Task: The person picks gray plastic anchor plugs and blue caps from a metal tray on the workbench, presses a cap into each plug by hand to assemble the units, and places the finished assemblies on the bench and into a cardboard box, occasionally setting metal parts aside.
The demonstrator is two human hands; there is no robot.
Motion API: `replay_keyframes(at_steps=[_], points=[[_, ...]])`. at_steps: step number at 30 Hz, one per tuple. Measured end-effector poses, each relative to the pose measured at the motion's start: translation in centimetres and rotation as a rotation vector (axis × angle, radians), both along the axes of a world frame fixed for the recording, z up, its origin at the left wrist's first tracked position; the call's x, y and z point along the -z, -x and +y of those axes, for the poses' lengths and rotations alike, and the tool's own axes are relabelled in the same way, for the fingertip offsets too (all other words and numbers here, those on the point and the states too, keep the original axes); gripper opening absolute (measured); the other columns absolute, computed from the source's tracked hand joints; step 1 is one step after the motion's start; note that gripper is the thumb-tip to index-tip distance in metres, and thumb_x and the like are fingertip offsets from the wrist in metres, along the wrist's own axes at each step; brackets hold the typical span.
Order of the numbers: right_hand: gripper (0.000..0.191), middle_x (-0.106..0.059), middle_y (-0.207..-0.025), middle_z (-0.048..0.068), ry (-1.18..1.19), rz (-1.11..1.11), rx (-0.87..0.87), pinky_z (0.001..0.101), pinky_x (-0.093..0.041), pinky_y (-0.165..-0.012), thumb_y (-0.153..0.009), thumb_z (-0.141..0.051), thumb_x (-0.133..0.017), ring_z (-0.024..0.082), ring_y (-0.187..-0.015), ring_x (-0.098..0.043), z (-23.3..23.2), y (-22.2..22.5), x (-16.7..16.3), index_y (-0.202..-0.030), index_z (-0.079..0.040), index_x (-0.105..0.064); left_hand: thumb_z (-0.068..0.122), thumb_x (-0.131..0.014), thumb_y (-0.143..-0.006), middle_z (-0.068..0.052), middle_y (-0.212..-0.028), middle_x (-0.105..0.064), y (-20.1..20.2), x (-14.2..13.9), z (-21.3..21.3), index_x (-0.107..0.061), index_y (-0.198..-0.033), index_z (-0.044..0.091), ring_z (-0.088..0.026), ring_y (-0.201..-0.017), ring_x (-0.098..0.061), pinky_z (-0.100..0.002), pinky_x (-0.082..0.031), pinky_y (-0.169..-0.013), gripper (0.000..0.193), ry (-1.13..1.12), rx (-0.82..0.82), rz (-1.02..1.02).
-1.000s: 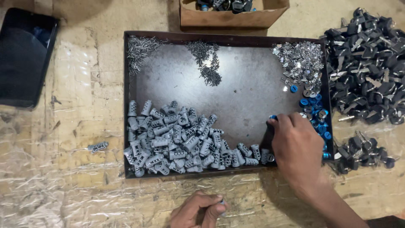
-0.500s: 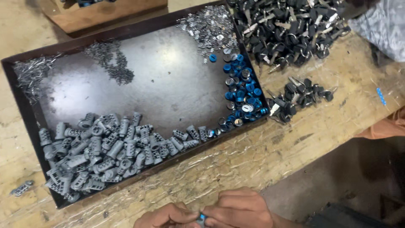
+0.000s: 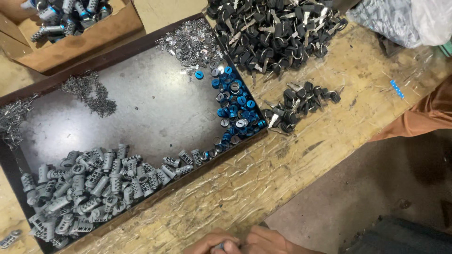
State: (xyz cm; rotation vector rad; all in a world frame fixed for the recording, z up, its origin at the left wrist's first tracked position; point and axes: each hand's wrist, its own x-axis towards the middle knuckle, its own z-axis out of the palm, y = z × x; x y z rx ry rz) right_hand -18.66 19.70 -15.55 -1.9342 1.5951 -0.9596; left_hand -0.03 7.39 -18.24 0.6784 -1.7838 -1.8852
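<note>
At six o'clock both hands, left hand [image 3: 207, 244] and right hand [image 3: 273, 243], pinch together on a small part [image 3: 221, 246]. It is mostly hidden and cut off; its axis cannot be told. The worktop [image 3: 301, 155] lies above them.

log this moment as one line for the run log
left hand: on small part | right hand: same part, cannot tell grip | tray: grey cylinders, blue caps

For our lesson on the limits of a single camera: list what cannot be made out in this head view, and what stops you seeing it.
- Left hand and right hand: cut off by the bottom edge.
- Small part pinched between them: mostly covered by fingers; kind unclear.
- Cardboard box: cropped by the top edge.
- Metal bits in the tray: too small to identify.
</note>
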Motion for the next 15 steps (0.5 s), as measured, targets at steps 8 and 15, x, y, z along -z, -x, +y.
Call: replay_keyframes(at_steps=[8,15], points=[[0.028,-0.076,-0.097,0.013,0.262,0.312,0.541,0.033,-0.062,-0.072,-0.088,0.009,-0.061,0.025,-0.082,-0.076,-11.6,14.7,-13.3,-0.106,-0.007,-0.075,0.05,-0.068,-0.088,-0.006,-0.075,-0.077,-1.8,0.2,-0.7,-0.082,-0.092,0.011,-0.018,-0.076,-0.075,-0.032,-0.062,-0.07,0.041,0.268,-0.384,-0.354],[0.029,-0.071,-0.117,0.014,0.028,0.507,0.693,0.0372,-0.054,-0.095,-0.098,-0.002,-0.078,0.027,-0.106,-0.067,-13.0,24.5,-12.4,-0.127,-0.005,-0.073,0.056,-0.062,-0.089,-0.004,-0.072,-0.075,-0.5,-4.8,-2.7,-0.083,-0.094,0.01,-0.015,-0.072,-0.072,-0.028,-0.06,-0.068,0.051,0.153,-0.397,-0.379]])
